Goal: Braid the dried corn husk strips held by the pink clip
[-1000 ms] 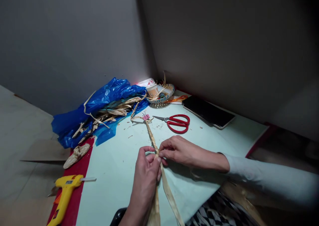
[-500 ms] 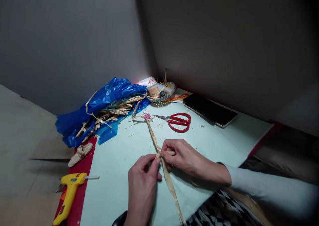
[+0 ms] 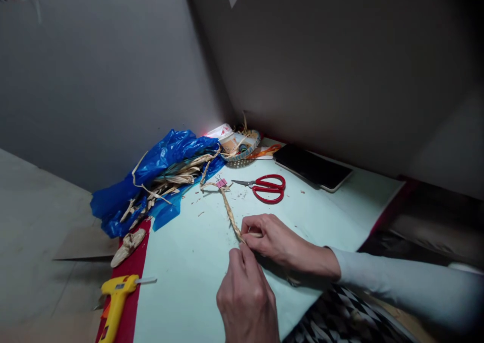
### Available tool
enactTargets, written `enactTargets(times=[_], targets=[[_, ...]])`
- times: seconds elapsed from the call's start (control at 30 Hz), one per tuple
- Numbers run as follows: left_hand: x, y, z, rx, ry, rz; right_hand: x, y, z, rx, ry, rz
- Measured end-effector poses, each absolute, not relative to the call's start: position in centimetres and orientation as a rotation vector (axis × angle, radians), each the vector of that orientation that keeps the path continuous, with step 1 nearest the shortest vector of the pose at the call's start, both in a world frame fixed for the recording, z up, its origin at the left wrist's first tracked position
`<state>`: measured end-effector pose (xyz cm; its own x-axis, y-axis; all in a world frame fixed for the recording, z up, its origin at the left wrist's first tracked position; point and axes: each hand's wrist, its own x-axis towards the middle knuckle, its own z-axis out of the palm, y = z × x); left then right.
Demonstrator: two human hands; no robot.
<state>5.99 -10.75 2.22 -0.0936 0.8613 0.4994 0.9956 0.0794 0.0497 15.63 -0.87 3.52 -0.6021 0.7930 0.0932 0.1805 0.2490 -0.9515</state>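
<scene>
A plaited straw braid (image 3: 229, 210) runs across the pale green table (image 3: 181, 277) from a pink binder clip (image 3: 221, 182) toward me. My right hand (image 3: 274, 239) pinches a straw strand at the braid's near end, fingers curled. My left hand (image 3: 245, 297) sits just below it, back to the camera, fingers closed round the loose strands, which it hides.
Red-handled scissors (image 3: 266, 187) lie beyond the braid. A dark tablet (image 3: 312, 166) rests at the back right. A blue plastic bag (image 3: 159, 171) with straw, a small woven basket (image 3: 242, 144) and a cup stand at the back. A yellow glue gun (image 3: 115, 302) lies at the left.
My left hand slid right and up under the right hand and now covers the loose strands. The right hand stayed at the braid's end. The camera shifted slightly.
</scene>
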Motion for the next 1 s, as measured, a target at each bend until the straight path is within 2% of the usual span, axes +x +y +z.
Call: enactTargets(times=[0.17, 0.4, 0.63, 0.73, 0.83, 0.9, 1.0], targets=[[6.4, -11.4, 0.5, -1.861, -2.323, -0.848, 15.3, -0.2, 2.5, -0.843, -1.872, 1.547], [7.9, -12.1, -0.4, -1.852, -2.390, -0.955, 15.4, -0.1, 3.5, -0.899, -1.825, 1.609], [5.8, -12.6, 3.5, -2.125, -2.349, -0.906, 15.8, -0.3, 3.4, -0.886, -1.765, 1.596], [3.2, -11.2, 5.8, -2.142, -2.419, -1.307, 15.9, -0.2, 3.1, -0.841, -1.701, 1.663], [1.5, -8.8, 6.8, -1.828, -2.811, -1.706, 15.9, -0.3, 3.1, -0.808, -1.649, 1.745], [1.4, -7.3, 6.5, -1.941, -2.932, -2.084, 15.8, -0.5, 3.2, -0.771, -1.602, 1.800], [2.0, -6.0, 5.6, -2.042, -3.035, -2.457, 15.8, -0.6, 3.2, -0.787, -1.629, 1.772]])
